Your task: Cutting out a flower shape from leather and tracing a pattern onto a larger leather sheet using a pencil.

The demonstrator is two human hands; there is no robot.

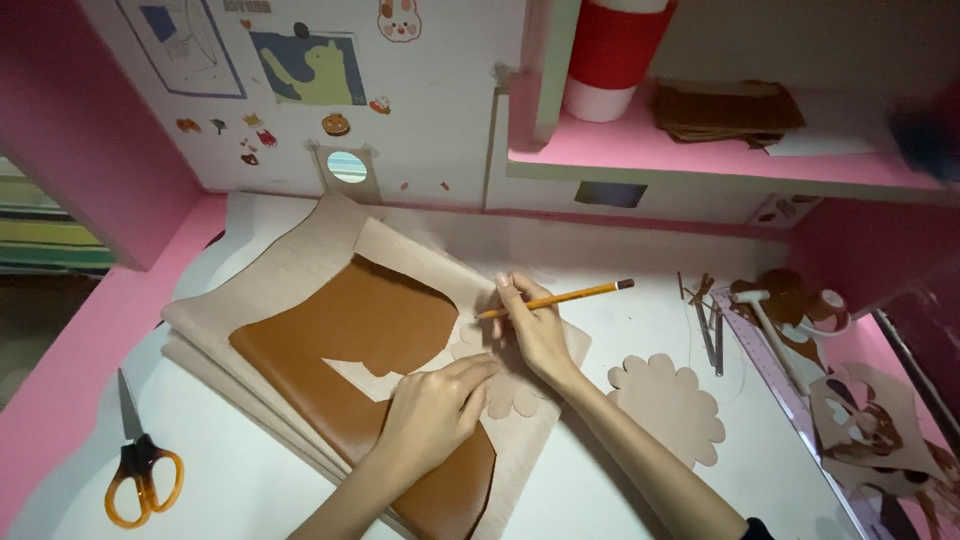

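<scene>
My right hand [535, 330] grips a yellow pencil [560, 297], its tip down at the edge of a scalloped flower-shaped template [510, 395]. My left hand [432, 410] lies flat with fingers spread, pressing on that template and on the brown leather sheet [340, 330]. The leather lies on a stack of beige fabric-backed sheets [270, 280] and has a piece cut out of its middle. Most of the template is hidden under my hands.
A second scalloped beige cutout [670, 405] lies to the right. Orange-handled scissors [140, 465] rest at the left front. At the right are a ruler [770, 370], small hammer [765, 315], metal tools and leather scraps [870, 420]. A red-and-white cup [615, 55] stands on the pink shelf.
</scene>
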